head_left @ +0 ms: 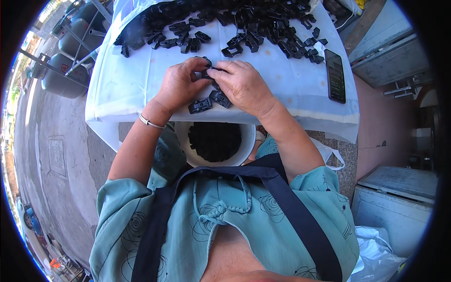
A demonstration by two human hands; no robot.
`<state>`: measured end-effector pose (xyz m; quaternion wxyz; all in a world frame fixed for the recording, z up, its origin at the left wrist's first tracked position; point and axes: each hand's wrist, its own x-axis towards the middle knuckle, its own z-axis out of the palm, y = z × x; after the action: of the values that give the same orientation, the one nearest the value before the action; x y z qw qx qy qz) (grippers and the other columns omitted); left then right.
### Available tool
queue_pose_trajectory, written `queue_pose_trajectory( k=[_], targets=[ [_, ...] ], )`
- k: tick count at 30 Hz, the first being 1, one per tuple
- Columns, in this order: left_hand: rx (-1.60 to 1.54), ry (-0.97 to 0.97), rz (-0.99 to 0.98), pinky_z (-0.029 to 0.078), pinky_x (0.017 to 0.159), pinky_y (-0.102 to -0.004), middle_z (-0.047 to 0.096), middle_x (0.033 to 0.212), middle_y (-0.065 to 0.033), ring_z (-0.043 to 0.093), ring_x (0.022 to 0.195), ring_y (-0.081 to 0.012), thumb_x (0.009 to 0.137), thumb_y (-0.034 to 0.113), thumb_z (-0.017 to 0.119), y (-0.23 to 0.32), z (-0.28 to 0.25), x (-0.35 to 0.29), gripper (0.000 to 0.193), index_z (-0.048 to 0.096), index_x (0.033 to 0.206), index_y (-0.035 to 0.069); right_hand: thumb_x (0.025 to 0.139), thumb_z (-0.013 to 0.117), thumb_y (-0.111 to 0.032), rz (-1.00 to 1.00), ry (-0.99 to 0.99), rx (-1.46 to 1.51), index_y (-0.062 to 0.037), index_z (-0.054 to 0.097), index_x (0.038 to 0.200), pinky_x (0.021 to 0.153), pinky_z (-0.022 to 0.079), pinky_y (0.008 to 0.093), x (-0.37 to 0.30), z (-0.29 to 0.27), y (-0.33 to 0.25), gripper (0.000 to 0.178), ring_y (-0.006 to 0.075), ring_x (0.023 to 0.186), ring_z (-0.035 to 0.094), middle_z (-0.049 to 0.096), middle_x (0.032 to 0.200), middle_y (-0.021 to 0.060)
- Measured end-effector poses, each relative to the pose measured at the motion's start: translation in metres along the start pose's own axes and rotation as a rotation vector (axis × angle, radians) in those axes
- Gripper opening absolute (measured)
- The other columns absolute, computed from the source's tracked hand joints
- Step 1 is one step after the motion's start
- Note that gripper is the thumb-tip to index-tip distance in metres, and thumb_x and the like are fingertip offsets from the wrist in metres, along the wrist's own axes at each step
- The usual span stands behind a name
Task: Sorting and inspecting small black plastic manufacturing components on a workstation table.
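Two hands of mine meet over the table's white cloth [127, 89], fingertips drawn close together. The thumb and forefinger of my left hand [181, 82] are bent round a small black part [205, 74], pinching it from the left, and my right hand [240, 85] grips it from the other side, its fingers curled in. Just how each fingertip sits on it I cannot tell, since my own fingers cover much of it.

Nearer to me than my fingers, a pair of loose black pieces [200, 106] lies side by side, toward the near edge of the cloth. Beyond my fingertips, a broad heap of black parts [263, 21] spreads over the far end, with some strays on the side toward me. Well to the right of my right fingers, a dark phone [335, 77] lies screen up.

Lower than my fingers and past the near edge, a white basin [249, 141] holds a dark mass of pieces [214, 141]. Back from my left fingers, a bracelet [151, 122] circles the wrist. Far off to the left of them are rounded grey containers [63, 77]; far to the right and back toward me, a pale metal box [390, 211] stands near a crumpled plastic bag [376, 249].
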<state>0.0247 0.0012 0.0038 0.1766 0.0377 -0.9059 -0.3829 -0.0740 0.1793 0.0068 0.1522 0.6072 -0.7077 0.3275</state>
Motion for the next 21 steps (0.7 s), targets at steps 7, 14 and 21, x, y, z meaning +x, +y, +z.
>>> queue_pose_trajectory(
  k=[7,14,21],
  targets=[
    [0.046,0.045,0.064,0.053,0.063,-0.0286,0.067,0.084,-0.0092,0.061,0.064,-0.0152,0.073,0.01,0.077,0.003,-0.008,-0.004,0.044,0.061,0.113,0.004,0.086,0.065,-0.019,0.082,-0.021,-0.064,-0.009,0.07,0.109,0.085,0.046,0.0396,-0.005,0.003,-0.012,0.026,0.0283,0.097,0.061,0.065,0.107,0.0106],
    [0.295,0.099,0.042,0.052,0.067,-0.0417,0.064,0.08,-0.014,0.064,0.075,-0.0344,0.085,0.038,0.068,0.009,-0.006,0.014,0.04,0.063,0.113,0.009,0.086,0.063,-0.013,0.24,0.027,0.055,-0.0088,0.067,0.111,0.089,0.046,0.0398,0.001,-0.004,0.008,0.026,0.03,0.1,0.06,0.063,0.11,0.0106],
    [0.265,0.003,0.034,0.053,0.073,-0.0411,0.065,0.092,-0.0134,0.065,0.083,-0.0332,0.084,0.025,0.07,0.001,-0.003,0.014,0.027,0.06,0.103,0.009,0.082,0.067,-0.012,0.265,-0.063,-0.335,-0.0125,0.062,0.118,0.087,0.048,0.0395,0.009,-0.001,0.029,0.036,0.0292,0.102,0.058,0.058,0.117,0.0095]
  ],
)
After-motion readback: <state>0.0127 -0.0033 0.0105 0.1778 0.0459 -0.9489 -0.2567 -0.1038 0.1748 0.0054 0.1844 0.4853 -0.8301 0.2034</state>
